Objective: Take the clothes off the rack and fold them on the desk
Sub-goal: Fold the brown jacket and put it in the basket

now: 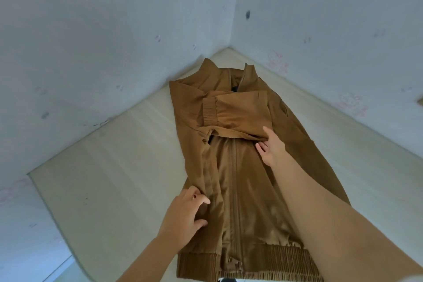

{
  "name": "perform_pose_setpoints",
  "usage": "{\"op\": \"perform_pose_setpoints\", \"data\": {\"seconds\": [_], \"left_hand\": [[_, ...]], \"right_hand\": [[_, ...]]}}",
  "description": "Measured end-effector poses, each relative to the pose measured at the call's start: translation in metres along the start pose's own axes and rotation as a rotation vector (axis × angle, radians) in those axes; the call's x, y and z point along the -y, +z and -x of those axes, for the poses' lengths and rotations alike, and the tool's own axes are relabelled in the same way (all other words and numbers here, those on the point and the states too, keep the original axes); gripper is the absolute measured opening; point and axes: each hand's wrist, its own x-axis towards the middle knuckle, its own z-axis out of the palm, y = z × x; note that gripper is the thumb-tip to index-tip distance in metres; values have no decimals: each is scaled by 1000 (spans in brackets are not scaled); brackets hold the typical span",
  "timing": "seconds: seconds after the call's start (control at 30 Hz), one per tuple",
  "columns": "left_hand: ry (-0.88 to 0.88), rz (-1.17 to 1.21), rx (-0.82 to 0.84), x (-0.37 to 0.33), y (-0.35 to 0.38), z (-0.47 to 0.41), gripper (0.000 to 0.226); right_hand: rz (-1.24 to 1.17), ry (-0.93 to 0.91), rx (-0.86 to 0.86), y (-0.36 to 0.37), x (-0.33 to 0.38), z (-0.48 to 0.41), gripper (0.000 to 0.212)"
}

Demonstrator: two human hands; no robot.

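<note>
While my left hand (183, 215) grips the jacket (251, 190) left of its zip (234, 178), my right hand (272, 146) pinches the crossed sleeve (235, 112); I'd fold the right side in next.

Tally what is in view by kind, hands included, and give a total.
Brown jacket: 1
Hands: 2 (left hand, right hand, both gripping the jacket)
Desk: 1
Total: 4

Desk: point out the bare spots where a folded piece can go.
Widest bare patch: desk between the jacket and the left wall. A narrower strip runs between jacket and right wall. The far corner, by the collar, is crowded.
</note>
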Motion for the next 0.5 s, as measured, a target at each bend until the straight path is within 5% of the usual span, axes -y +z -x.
{"op": "perform_pose_setpoints", "data": {"seconds": [0.1,0.23,0.37,0.5], "left_hand": [[36,-40,-76,2,-2,-18,49],[99,-156,13,1,-1,-36,87],[137,-281,133,0,-9,-67,118],[105,-192,-4,-4,-23,-100,118]], "right_hand": [[-105,125,121,5,20,-14,59],[61,180,141,18,46,-30,44],[158,-128,133,35,65,-35,49],[85,-270,124,25,75,-40,48]]}}
